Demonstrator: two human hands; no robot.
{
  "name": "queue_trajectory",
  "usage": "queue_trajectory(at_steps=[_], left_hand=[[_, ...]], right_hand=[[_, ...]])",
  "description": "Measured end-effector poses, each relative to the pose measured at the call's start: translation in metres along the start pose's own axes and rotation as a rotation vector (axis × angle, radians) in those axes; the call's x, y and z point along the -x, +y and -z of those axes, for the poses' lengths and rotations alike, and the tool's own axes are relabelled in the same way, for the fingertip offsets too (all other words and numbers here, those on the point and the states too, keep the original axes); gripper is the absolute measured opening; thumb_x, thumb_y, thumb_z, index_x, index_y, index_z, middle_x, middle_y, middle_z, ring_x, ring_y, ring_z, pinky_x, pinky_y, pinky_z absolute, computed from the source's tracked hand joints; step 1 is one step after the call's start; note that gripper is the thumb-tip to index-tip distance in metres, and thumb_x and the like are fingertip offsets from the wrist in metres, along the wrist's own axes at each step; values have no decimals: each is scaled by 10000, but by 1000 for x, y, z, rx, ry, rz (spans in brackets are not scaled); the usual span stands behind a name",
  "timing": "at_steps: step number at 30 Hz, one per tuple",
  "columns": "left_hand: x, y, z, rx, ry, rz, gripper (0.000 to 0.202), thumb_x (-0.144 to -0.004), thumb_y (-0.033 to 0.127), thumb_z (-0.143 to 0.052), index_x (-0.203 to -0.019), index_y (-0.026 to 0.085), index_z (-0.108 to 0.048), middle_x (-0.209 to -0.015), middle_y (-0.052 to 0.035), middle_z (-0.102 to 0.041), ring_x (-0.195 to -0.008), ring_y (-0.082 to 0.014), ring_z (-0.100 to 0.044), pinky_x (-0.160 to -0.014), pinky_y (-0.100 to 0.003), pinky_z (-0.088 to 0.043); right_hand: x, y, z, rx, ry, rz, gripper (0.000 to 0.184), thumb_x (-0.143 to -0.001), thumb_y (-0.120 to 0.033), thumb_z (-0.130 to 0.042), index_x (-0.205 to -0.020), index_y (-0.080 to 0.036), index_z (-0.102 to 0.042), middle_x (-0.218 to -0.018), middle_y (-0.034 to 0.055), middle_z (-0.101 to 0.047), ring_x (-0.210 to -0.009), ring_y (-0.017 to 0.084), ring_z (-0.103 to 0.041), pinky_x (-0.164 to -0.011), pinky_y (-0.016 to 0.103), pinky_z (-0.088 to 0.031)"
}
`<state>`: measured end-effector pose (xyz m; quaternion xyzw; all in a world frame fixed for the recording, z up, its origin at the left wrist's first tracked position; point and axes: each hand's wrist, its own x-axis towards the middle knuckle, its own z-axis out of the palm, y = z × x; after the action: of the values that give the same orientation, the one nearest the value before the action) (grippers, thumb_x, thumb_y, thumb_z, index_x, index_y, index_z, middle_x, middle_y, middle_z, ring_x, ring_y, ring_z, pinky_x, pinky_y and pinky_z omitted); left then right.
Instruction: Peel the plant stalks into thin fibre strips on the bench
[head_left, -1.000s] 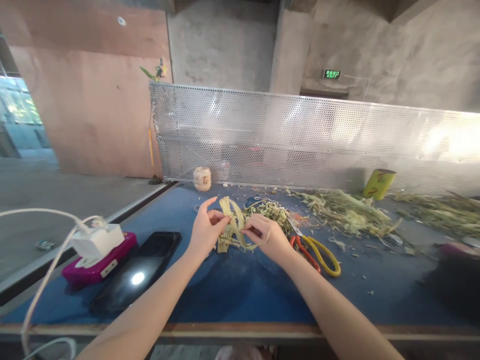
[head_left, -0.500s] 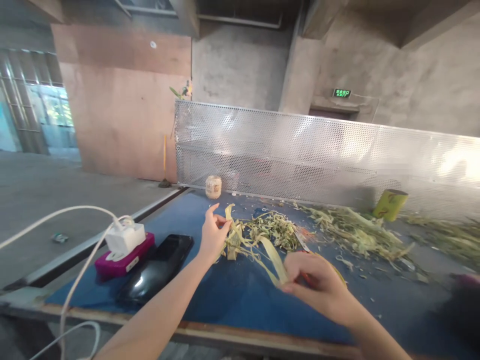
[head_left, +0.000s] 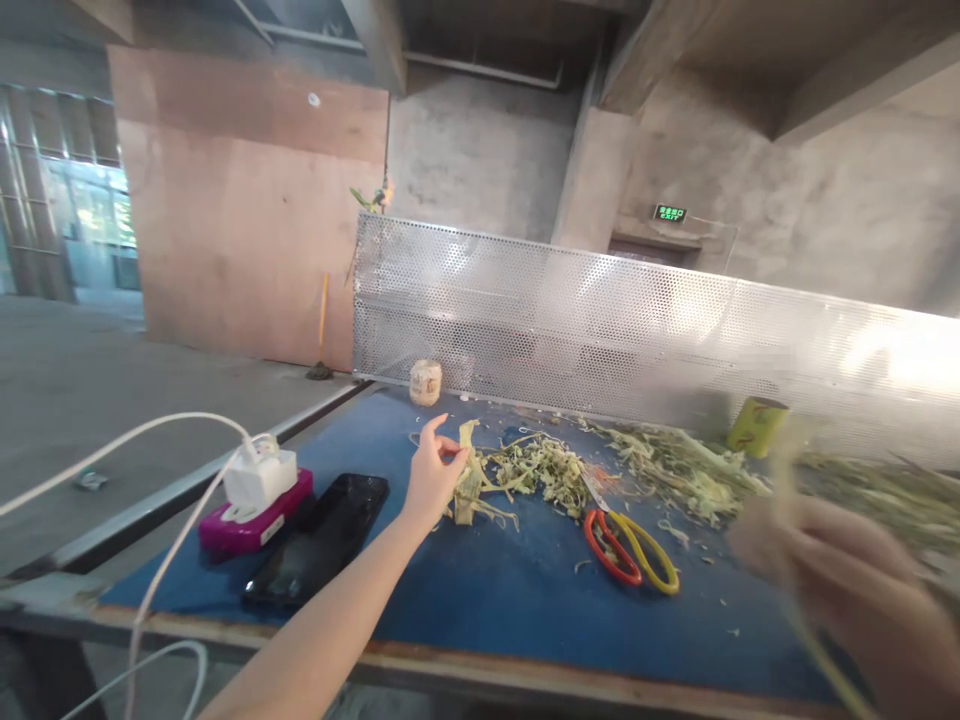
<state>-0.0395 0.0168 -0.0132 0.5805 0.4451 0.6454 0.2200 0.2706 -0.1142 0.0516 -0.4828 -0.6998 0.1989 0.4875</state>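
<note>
My left hand pinches pale, dried leaf strips between thumb and fingers, its index finger raised. The strips hang down to the blue tabletop. Out to the right, my right hand is smeared by motion, closed around a long pale leaf strip that sticks up above the fingers and trails below. Between the hands lie scissors with one red and one yellow handle. Their blades point into a heap of shredded, yellow-green plant scraps.
On the left are a black phone and a magenta power strip with a white charger and cables. A whitish jar-like object and a yellow cylinder stand near the perforated metal screen. More dried stalks lie right.
My right hand has swung away to the right with a leaf strip, parting from the bunch at my left hand. The scissors' handles are now uncovered. My left hand has barely moved.
</note>
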Motion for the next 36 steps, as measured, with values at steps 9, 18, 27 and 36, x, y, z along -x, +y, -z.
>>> queue_trajectory(at_steps=[9,18,27,36], left_hand=[[12,19,-5,622,-584,367,836,-605,210,-702,-1297,198,-233,-925,-65,-597,-552,-92,-559,-460,-213,-377],[16,24,-3,639,-726,492,1075,-622,160,-698,-1357,135,88,-612,24,-603,-409,-52,-441,-406,-191,-288],[16,24,-2,593,-764,504,1003,-653,203,-681,-1358,154,31,-673,4,-600,-458,-65,-479,-441,-215,-333],[15,16,-3,581,-778,514,1063,-644,220,-694,-1351,152,97,-625,25,-582,-425,-56,-455,-423,-202,-314]], right_hand=[[-43,14,-102,57,-223,40,345,-758,-412,-483,-524,-179,-383,-468,-53,-316,-416,62,-297,-389,196,-255],[-58,13,-131,148,-324,204,263,-756,-268,-473,-539,-172,-359,-505,-58,-289,-468,63,-272,-437,190,-242],[-51,18,-130,117,-345,143,261,-760,-278,-471,-541,-173,-375,-491,-62,-281,-440,59,-252,-419,193,-218],[-45,18,-133,197,-405,127,248,-760,-258,-457,-543,-167,-378,-514,-55,-304,-485,68,-275,-451,192,-219]])
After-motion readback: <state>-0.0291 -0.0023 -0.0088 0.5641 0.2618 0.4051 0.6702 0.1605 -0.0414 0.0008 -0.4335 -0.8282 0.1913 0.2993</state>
